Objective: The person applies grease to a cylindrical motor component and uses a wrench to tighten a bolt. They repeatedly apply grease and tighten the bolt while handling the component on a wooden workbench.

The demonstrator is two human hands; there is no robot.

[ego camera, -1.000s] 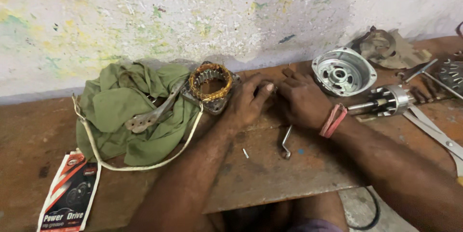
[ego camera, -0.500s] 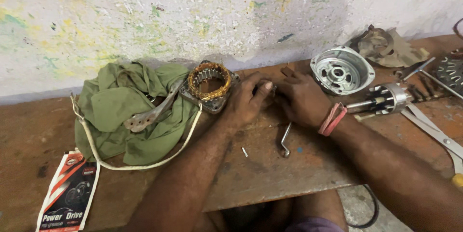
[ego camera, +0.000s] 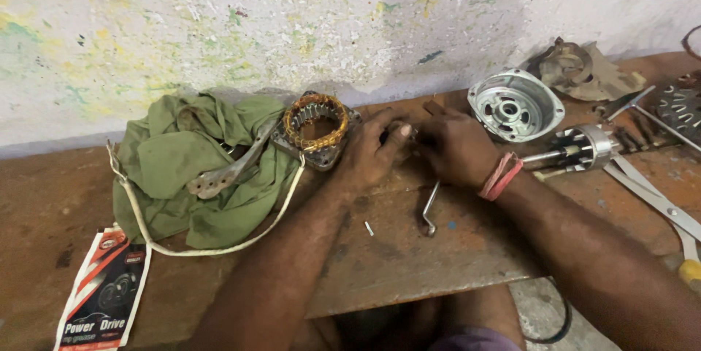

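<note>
Nearest: red-and-white printed sachet (ego camera: 102,296) lies flat at the bench edge; small bent steel key (ego camera: 429,209) just short of the hands
Hands: left hand (ego camera: 372,150) and right hand (ego camera: 456,148) curled together, fingers closed on something small I cannot make out
Beyond: copper-wound stator ring (ego camera: 315,123) beside the left hand, propped against crumpled green cloth (ego camera: 182,168); round silver aluminium end housing (ego camera: 515,106) past the right hand

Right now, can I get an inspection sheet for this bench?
Surface: worn wooden bench, scuffed.
Job's things: both hands meet over a small part, hidden between them.
Clutter: green cloth, copper-wound stator, bent rod, round metal housing, rotor shaft, grease sachet.
Hands: left hand and right hand closed together; grip cannot be told.
Cables: pale cord looping round the cloth.
Surroundings: paint-flecked wall.
</note>
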